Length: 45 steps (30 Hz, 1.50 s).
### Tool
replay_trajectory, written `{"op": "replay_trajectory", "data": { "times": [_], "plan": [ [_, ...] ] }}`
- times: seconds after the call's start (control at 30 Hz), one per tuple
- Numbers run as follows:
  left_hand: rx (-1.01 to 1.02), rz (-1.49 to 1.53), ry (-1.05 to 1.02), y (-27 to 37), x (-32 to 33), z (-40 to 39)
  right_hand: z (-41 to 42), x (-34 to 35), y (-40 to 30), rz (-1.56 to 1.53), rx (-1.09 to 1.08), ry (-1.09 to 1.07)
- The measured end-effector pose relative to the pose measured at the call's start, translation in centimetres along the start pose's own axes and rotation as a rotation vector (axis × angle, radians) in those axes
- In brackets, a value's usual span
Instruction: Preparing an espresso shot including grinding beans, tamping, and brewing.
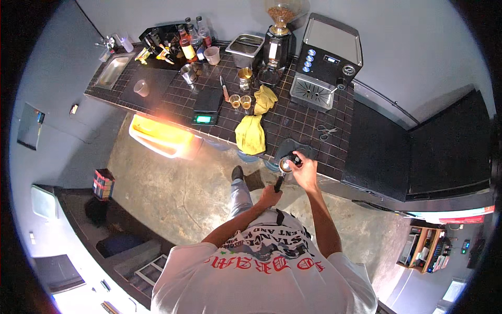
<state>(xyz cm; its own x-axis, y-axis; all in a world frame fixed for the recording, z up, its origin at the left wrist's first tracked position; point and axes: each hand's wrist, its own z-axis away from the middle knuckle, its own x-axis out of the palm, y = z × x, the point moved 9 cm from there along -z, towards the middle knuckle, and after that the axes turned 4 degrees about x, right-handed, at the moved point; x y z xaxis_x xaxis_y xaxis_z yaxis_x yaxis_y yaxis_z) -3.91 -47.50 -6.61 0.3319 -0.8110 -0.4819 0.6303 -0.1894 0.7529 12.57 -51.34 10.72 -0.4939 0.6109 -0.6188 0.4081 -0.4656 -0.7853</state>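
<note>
My left hand (269,196) is closed around the black handle of a portafilter (279,182) at the counter's front edge. Coffee-brown colour shows in its metal basket. My right hand (304,168) grips a coffee tamper (295,158) by its dark handle, tilted at the basket's right side; whether they touch is unclear. Beneath and behind both lies a black tamping mat (288,144). A yellow cloth (250,135) hangs near the edge to the left, with a second yellow cloth (265,99) behind it.
An espresso machine (333,43) and a coffee grinder (274,51) stand at the back. Scissors (326,132) lie right of the mat. Leftward are a lit digital scale (204,119), two small glasses (240,102), a knife (224,89), metal pitchers (245,78), bottles (188,45) and a sink (115,70).
</note>
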Motion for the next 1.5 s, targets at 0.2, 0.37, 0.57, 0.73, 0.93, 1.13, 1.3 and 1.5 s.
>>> {"op": "replay_trajectory", "data": {
  "times": [0.2,0.37,0.57,0.73,0.93,1.13,1.3,1.5],
  "plan": [
    [0.036,0.006,0.071,-1.3,0.8,-0.7,0.1,1.5,-0.5,0.037,-0.062,-0.039],
    [-0.002,-0.015,0.018,-2.4,1.4,-1.2,0.2,1.8,-0.9,0.04,-0.066,-0.059],
    [-0.08,-0.019,-0.086,-2.3,2.0,-1.1,0.0,1.9,-0.5,0.053,-0.056,-0.095],
    [-0.052,-0.011,-0.134,-2.9,3.0,-1.4,0.0,1.9,-0.8,0.085,0.02,-0.199],
    [-0.062,0.022,-0.106,-4.3,4.2,-1.5,0.2,2.0,-3.0,0.3,-0.257,-0.255],
    [-0.067,0.058,-0.02,-0.8,1.2,0.1,0.2,2.2,-2.6,0.408,-0.193,-0.307],
    [-0.046,0.041,-0.007,0.4,0.4,0.4,0.1,2.9,-2.5,0.481,-0.285,-0.265],
    [-0.06,0.032,-0.009,-0.2,0.7,0.4,-0.5,2.2,-3.1,0.621,-0.04,-0.227]
  ]
}}
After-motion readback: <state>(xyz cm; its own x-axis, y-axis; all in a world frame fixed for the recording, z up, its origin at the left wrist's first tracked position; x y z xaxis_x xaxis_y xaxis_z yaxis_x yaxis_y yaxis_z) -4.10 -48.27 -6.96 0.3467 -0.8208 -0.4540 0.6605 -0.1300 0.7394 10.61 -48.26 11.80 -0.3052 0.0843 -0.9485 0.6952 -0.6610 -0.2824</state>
